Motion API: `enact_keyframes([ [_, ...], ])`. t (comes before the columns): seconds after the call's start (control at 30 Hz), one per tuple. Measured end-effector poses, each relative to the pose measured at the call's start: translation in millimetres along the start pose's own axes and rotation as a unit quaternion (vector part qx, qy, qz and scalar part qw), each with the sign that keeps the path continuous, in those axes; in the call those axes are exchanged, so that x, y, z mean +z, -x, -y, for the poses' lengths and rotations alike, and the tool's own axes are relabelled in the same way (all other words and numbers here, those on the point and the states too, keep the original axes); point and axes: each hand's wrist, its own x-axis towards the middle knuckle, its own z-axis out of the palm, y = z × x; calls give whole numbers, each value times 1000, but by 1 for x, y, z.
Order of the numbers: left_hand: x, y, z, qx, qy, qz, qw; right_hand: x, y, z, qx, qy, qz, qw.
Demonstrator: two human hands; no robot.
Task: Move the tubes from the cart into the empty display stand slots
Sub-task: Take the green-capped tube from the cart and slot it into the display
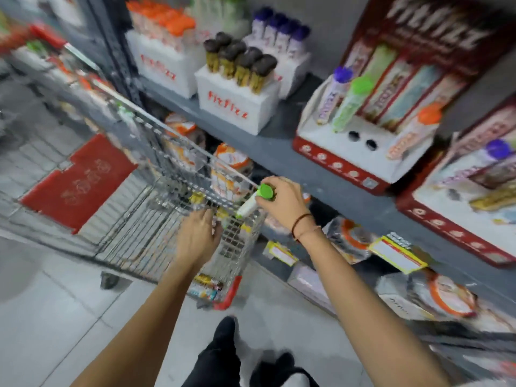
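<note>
Right, partway through, I'd say, and the cart (156, 196) is my marker, standing in the aisle with its long side to the shelf. Left of it there's only bare floor, and a red flap (75, 182) lies in its basket. At the cart's near corner the left hand (196, 237) reaches down inside, fingers half curled; whether it grips anything I can't tell, it's blurred. A few small tubes, yellow and green bits, seem to lie in that corner, so there's stock left to move.

Just above the cart's rim the right hand (282, 201) is closed round a white tube with a green cap (255, 201), cap uppermost, lifted clear of the wire. That one is out of the cart but not yet placed.

Up and right of the cart, on the shelf (282, 152), sits the red-fronted display stand (335, 163). It already holds a purple-capped tube (333, 93), a green-capped one (349, 103) and an orange-capped one (413, 132), all leaning. Between green and orange, two dark empty slots (361, 139) gape, so at least two more are wanted.

What's in the way? Behind the cart on the same shelf stand white boxes of brown-capped tubes (240, 65), well left of the stand. The route from cart rim up to the holes looks open; the leaning neighbours crowd the slots a little.
</note>
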Motion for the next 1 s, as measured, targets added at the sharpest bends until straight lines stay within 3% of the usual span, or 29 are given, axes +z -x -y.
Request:
enact_keyframes([
  [0.23,-8,-63,-106,184,90,-37,978,-134,39,0,4,17,-159,987],
  [0.4,-1,-72,-164,271,78,10,959,-196,59,-10,41,32,-221,974],
  [0.77,24,-67,-175,307,17,32,951,-246,84,-30,89,100,-137,982],
  [1.0,31,-65,-175,299,15,26,954,-265,91,-48,83,127,-164,975],
])
